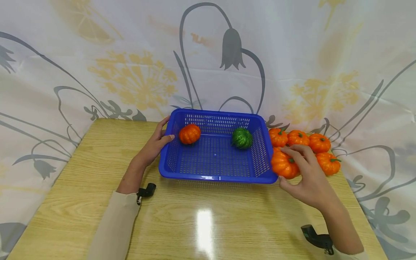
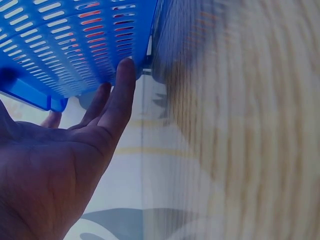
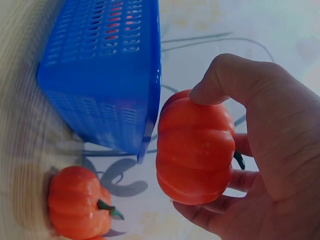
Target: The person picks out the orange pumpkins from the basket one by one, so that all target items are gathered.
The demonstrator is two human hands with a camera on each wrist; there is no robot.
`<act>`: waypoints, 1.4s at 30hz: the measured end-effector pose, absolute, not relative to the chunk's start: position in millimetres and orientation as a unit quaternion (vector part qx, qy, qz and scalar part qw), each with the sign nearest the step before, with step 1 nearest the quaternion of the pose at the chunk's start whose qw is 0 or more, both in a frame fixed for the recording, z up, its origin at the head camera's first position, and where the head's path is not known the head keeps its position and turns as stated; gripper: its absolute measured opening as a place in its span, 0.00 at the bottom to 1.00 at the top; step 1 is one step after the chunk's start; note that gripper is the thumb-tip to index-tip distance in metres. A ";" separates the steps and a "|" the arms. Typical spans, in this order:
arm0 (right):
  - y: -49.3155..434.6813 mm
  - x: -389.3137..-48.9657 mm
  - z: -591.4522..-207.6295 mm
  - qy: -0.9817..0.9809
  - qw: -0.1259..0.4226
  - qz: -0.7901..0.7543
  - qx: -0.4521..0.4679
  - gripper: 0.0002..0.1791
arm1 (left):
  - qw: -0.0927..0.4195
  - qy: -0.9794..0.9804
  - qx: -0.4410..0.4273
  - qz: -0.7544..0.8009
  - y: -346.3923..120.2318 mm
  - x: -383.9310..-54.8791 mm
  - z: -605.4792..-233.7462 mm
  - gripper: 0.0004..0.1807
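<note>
A blue plastic basket with slotted walls stands on the table. Inside it, an orange toy pumpkin lies at the left and a green pumpkin at the right. My left hand grips the basket's left side, thumb over the rim and fingers against the outer wall. With thumb and fingers around it, my right hand holds another orange pumpkin, raised just outside the basket's right rim. The held pumpkin's green stem points toward the palm in the right wrist view.
Several more orange pumpkins sit grouped on the table right of the basket, one nearer the front. Behind the wooden table hangs a pale curtain with a flower print.
</note>
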State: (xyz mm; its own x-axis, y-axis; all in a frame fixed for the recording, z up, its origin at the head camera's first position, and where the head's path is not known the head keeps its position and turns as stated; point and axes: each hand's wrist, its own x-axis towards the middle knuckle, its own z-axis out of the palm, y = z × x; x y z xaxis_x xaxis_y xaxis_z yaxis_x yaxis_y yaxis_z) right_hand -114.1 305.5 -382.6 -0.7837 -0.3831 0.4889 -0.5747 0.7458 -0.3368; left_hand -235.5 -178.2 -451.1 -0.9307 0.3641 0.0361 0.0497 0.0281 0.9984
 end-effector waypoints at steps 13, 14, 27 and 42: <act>317.6 -105.2 -386.1 -0.925 0.182 0.238 0.233 0.40 | 0.113 0.706 0.147 0.684 -178.7 -235.1 -451.0 0.43; 318.6 -105.0 -387.1 -0.926 0.180 0.237 0.233 0.39 | 0.113 0.707 0.146 0.683 -178.9 -235.2 -451.2 0.43; 327.9 -102.5 -403.7 -0.941 0.135 0.206 0.233 0.38 | 0.115 0.706 0.143 0.684 -179.2 -237.0 -453.3 0.43; 331.3 -105.1 -422.0 -0.955 0.068 0.187 0.222 0.39 | 0.110 0.705 0.149 0.684 -177.8 -238.0 -453.9 0.43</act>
